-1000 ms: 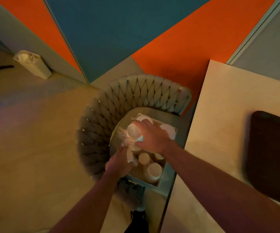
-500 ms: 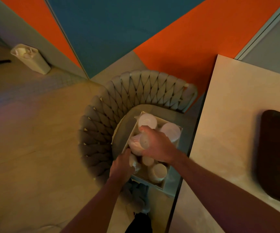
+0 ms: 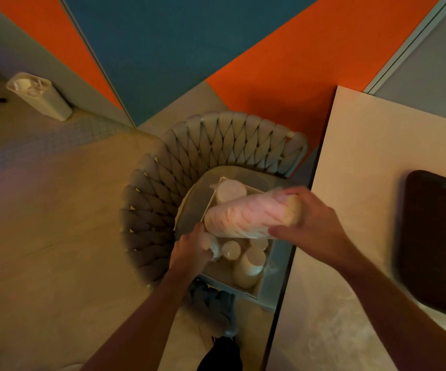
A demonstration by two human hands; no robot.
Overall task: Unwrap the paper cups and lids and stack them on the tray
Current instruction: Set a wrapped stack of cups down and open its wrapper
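A long plastic-wrapped sleeve of paper cups (image 3: 246, 216) lies nearly level above an open box (image 3: 260, 289) on a woven chair seat. My right hand (image 3: 309, 226) grips the sleeve's right end. My left hand (image 3: 192, 250) holds its lower left end, where the wrap bunches. Several more wrapped stacks (image 3: 251, 266) stand upright in the box, one (image 3: 228, 190) at its far corner. The dark brown tray (image 3: 439, 245) lies on the table at the right, with nothing visible on it.
The woven grey chair (image 3: 216, 145) stands against an orange and blue wall. The pale table (image 3: 364, 162) runs along the right, its edge beside the box. A white bin (image 3: 42, 96) stands on the floor at far left.
The sleeve has come up out of the box and tipped from upright to nearly level, its top end swinging right toward the table with my right hand. My left hand stays at its lower end.
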